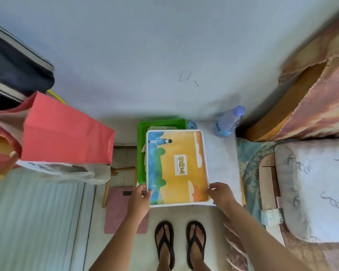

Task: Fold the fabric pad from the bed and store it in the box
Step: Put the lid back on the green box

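Note:
A flat rectangular piece with a white border and an orange, blue and green cartoon print [177,167] is held level over a white surface [221,157] and a green box [142,153]. It looks like a lid or the folded pad; I cannot tell which. My left hand [140,200] grips its near left corner. My right hand [221,193] grips its near right corner. The green box lies mostly hidden beneath it, with something white inside. The bed [313,188] is at the right, with a pale patterned pillow on it.
A clear water bottle [228,122] with a blue cap stands at the back right of the white surface. A red paper bag [67,133] sits on a wooden chair at the left. A pink mat [117,210] lies on the floor beside my sandalled feet.

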Demonstrator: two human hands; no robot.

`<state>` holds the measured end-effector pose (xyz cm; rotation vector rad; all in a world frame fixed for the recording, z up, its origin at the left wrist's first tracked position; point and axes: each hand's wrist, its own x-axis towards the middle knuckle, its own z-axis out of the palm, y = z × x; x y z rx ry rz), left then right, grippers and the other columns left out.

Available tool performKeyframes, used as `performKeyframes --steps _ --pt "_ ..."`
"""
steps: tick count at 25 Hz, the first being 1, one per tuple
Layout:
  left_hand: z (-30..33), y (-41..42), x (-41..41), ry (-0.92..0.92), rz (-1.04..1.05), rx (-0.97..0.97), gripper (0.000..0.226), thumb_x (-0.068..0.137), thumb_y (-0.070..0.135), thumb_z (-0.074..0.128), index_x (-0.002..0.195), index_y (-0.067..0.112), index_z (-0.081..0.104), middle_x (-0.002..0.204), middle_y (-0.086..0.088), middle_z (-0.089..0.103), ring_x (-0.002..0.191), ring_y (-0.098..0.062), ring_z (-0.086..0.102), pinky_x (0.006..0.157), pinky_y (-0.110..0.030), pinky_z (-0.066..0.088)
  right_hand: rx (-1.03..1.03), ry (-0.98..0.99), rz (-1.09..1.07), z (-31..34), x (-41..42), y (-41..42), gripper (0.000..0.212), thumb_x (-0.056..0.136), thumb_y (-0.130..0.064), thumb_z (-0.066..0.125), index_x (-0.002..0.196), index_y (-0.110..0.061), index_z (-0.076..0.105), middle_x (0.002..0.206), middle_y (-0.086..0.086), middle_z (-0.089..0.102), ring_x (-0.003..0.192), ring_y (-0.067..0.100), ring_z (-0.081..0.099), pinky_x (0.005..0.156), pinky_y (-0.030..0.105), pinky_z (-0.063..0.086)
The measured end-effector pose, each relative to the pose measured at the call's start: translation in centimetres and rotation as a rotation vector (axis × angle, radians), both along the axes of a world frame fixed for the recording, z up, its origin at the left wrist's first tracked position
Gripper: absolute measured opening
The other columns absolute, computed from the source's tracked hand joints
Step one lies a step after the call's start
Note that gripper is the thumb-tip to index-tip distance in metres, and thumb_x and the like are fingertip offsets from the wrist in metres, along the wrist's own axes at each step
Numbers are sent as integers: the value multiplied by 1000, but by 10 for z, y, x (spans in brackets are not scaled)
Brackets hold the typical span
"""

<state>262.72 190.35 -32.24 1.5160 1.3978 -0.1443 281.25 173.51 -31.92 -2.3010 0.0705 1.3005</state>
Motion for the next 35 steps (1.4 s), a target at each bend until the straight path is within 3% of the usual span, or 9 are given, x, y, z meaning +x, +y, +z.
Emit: performKeyframes --steps 2,5,9,11,14,21,29,32,35 --pt "-9 18 -5 12 32 -9 12 92 14 55 101 6 58 83 -11 57 80 -28 56 80 -52 56 19 5 -80 -10 -1 20 31 87 -13 64 114 0 62 108 19 66 85 30 61 87 43 55" --pt "-18 34 -4 -29 53 -6 10 90 12 55 86 4 59 70 -10 49 67 -22 45 65 -38 49 4 -96 -60 -20 2 42 23 88 -13 62 108 -4 66 109 17 69 87 29 63 85 38 53" --pt "-34 49 5 4 2 201 15 92 7 53 91 9 68 67 -16 48 59 -24 41 55 -28 35 -30 -220 34 -33 0 63 15 88 -11 58 90 -2 70 94 17 72 86 32 65 76 36 52" --pt "-42 52 10 63 -21 260 28 95 11 48 117 4 64 88 -27 57 76 -37 56 70 -37 48 -47 -251 36 -41 -2 72 16 89 -10 54 92 -2 68 96 17 71 87 32 63 76 35 50" --pt "-50 54 15 170 -24 265 39 99 19 39 135 9 48 122 -24 51 109 -37 54 91 -43 48 -40 -279 -30 -49 -4 83 16 89 -9 52 99 -6 65 104 15 68 90 31 61 73 30 45" --pt "-64 64 13 272 -160 231 47 101 32 25 148 30 21 116 -19 55 100 -33 59 76 -37 47 -53 -313 -72 -59 -9 90 11 87 -13 56 97 -12 59 102 10 66 82 24 54 70 31 44" --pt "-63 60 19 266 -228 222 49 101 33 24 149 31 15 118 -9 67 103 -30 62 67 -32 41 70 -351 -149 -60 -6 78 20 91 -15 55 108 -8 63 108 11 66 87 19 54 81 32 46" --pt "-65 63 18 281 -195 204 49 100 37 29 148 30 20 118 -10 67 103 -32 62 67 -33 41 59 -335 -204 -63 -7 82 17 88 -14 61 104 -7 62 108 15 64 84 21 54 77 31 45" --pt "-66 68 14 211 -32 170 41 93 38 49 126 13 51 109 -13 69 91 -32 63 67 -32 41 19 -249 -314 -65 -5 82 34 84 -18 68 114 -7 55 114 15 62 95 30 58 84 37 49"
